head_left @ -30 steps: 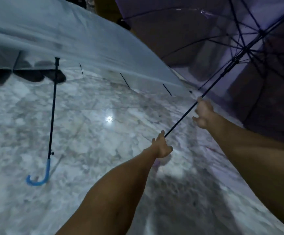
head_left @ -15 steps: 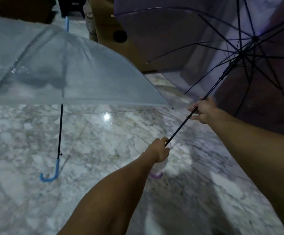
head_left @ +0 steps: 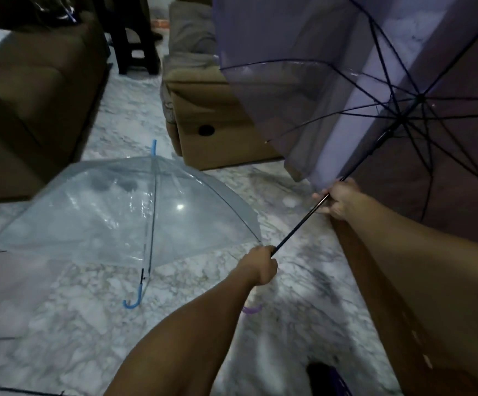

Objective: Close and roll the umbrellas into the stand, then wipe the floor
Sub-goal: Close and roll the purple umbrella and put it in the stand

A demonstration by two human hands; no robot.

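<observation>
A: We see 2 open umbrellas: purple umbrella [head_left: 332,90] held up at right, clear umbrella [head_left: 123,207] lying on the floor [head_left: 295,284].

B: Grips?

A: Left hand [head_left: 259,264] wraps the shaft [head_left: 298,232] low by the handle, right hand [head_left: 339,200] higher up. We judge it light, with a stiff shaft, floppy slick canopy and bendable ribs. Take it by the shaft.
</observation>
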